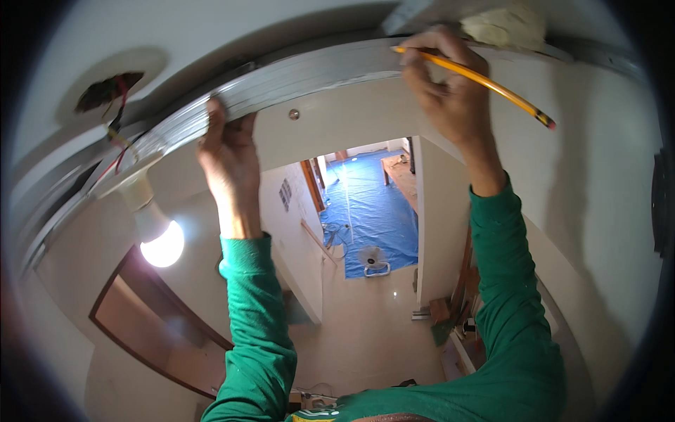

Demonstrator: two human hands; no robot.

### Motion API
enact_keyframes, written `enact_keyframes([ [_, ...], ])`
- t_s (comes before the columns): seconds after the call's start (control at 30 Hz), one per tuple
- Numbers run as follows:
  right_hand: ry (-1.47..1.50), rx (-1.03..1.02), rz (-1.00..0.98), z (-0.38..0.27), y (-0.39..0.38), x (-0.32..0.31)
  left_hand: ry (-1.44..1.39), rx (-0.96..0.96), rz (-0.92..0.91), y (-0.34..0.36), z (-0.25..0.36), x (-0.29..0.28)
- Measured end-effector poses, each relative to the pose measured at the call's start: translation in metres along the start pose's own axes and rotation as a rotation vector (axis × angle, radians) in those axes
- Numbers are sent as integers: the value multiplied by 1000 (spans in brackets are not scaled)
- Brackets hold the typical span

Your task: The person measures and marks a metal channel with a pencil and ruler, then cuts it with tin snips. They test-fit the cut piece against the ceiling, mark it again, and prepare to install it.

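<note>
A long grey metal channel (316, 69) with ridges along its length runs across the top of the wall, just below the ceiling. My left hand (230, 144) grips its lower edge, thumb on the near face and fingers partly hidden behind. In my right hand (450, 91) is a yellow pencil (492, 86), pinched near its point. The pencil's tip touches or nearly touches the channel's face, and its eraser end points down to the right.
A lit bulb (162, 243) hangs left of my left forearm, below a ceiling hole (109, 91) with loose wires. A pale lump (506, 28) sits above my right hand. Far below are a blue sheet (373, 204), a fan (373, 260) and a wooden table (402, 176).
</note>
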State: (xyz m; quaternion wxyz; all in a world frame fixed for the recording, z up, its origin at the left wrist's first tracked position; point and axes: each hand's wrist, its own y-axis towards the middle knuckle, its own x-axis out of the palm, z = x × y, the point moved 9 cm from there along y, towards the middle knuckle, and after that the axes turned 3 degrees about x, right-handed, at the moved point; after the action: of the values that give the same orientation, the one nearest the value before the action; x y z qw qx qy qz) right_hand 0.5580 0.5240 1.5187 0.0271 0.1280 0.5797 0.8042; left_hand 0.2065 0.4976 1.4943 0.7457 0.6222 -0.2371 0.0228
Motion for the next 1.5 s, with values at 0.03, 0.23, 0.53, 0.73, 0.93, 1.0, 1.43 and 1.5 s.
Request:
enact_keyframes([
  [0.03,-7,-22,26,-3,1,-2,17,-11,4,-1,-1,-2],
  [0.23,53,-46,-4,-56,-10,17,-5,8,77,1,-10,5],
  [0.53,474,54,-389,-133,33,183,310,56,127,-3,-6,5],
  [0.73,470,-7,-588,-140,67,243,91,-4,118,-1,-18,3],
  [0.93,477,217,-709,-109,77,265,158,-12,181,1,-24,2],
  [1.0,376,129,-706,-115,78,267,242,-26,185,3,-27,-2],
  [1.43,-88,-288,-684,-110,56,255,526,117,161,-14,-67,-22],
  [1.5,-215,-399,-636,-110,48,245,394,15,113,-16,-72,-11],
])
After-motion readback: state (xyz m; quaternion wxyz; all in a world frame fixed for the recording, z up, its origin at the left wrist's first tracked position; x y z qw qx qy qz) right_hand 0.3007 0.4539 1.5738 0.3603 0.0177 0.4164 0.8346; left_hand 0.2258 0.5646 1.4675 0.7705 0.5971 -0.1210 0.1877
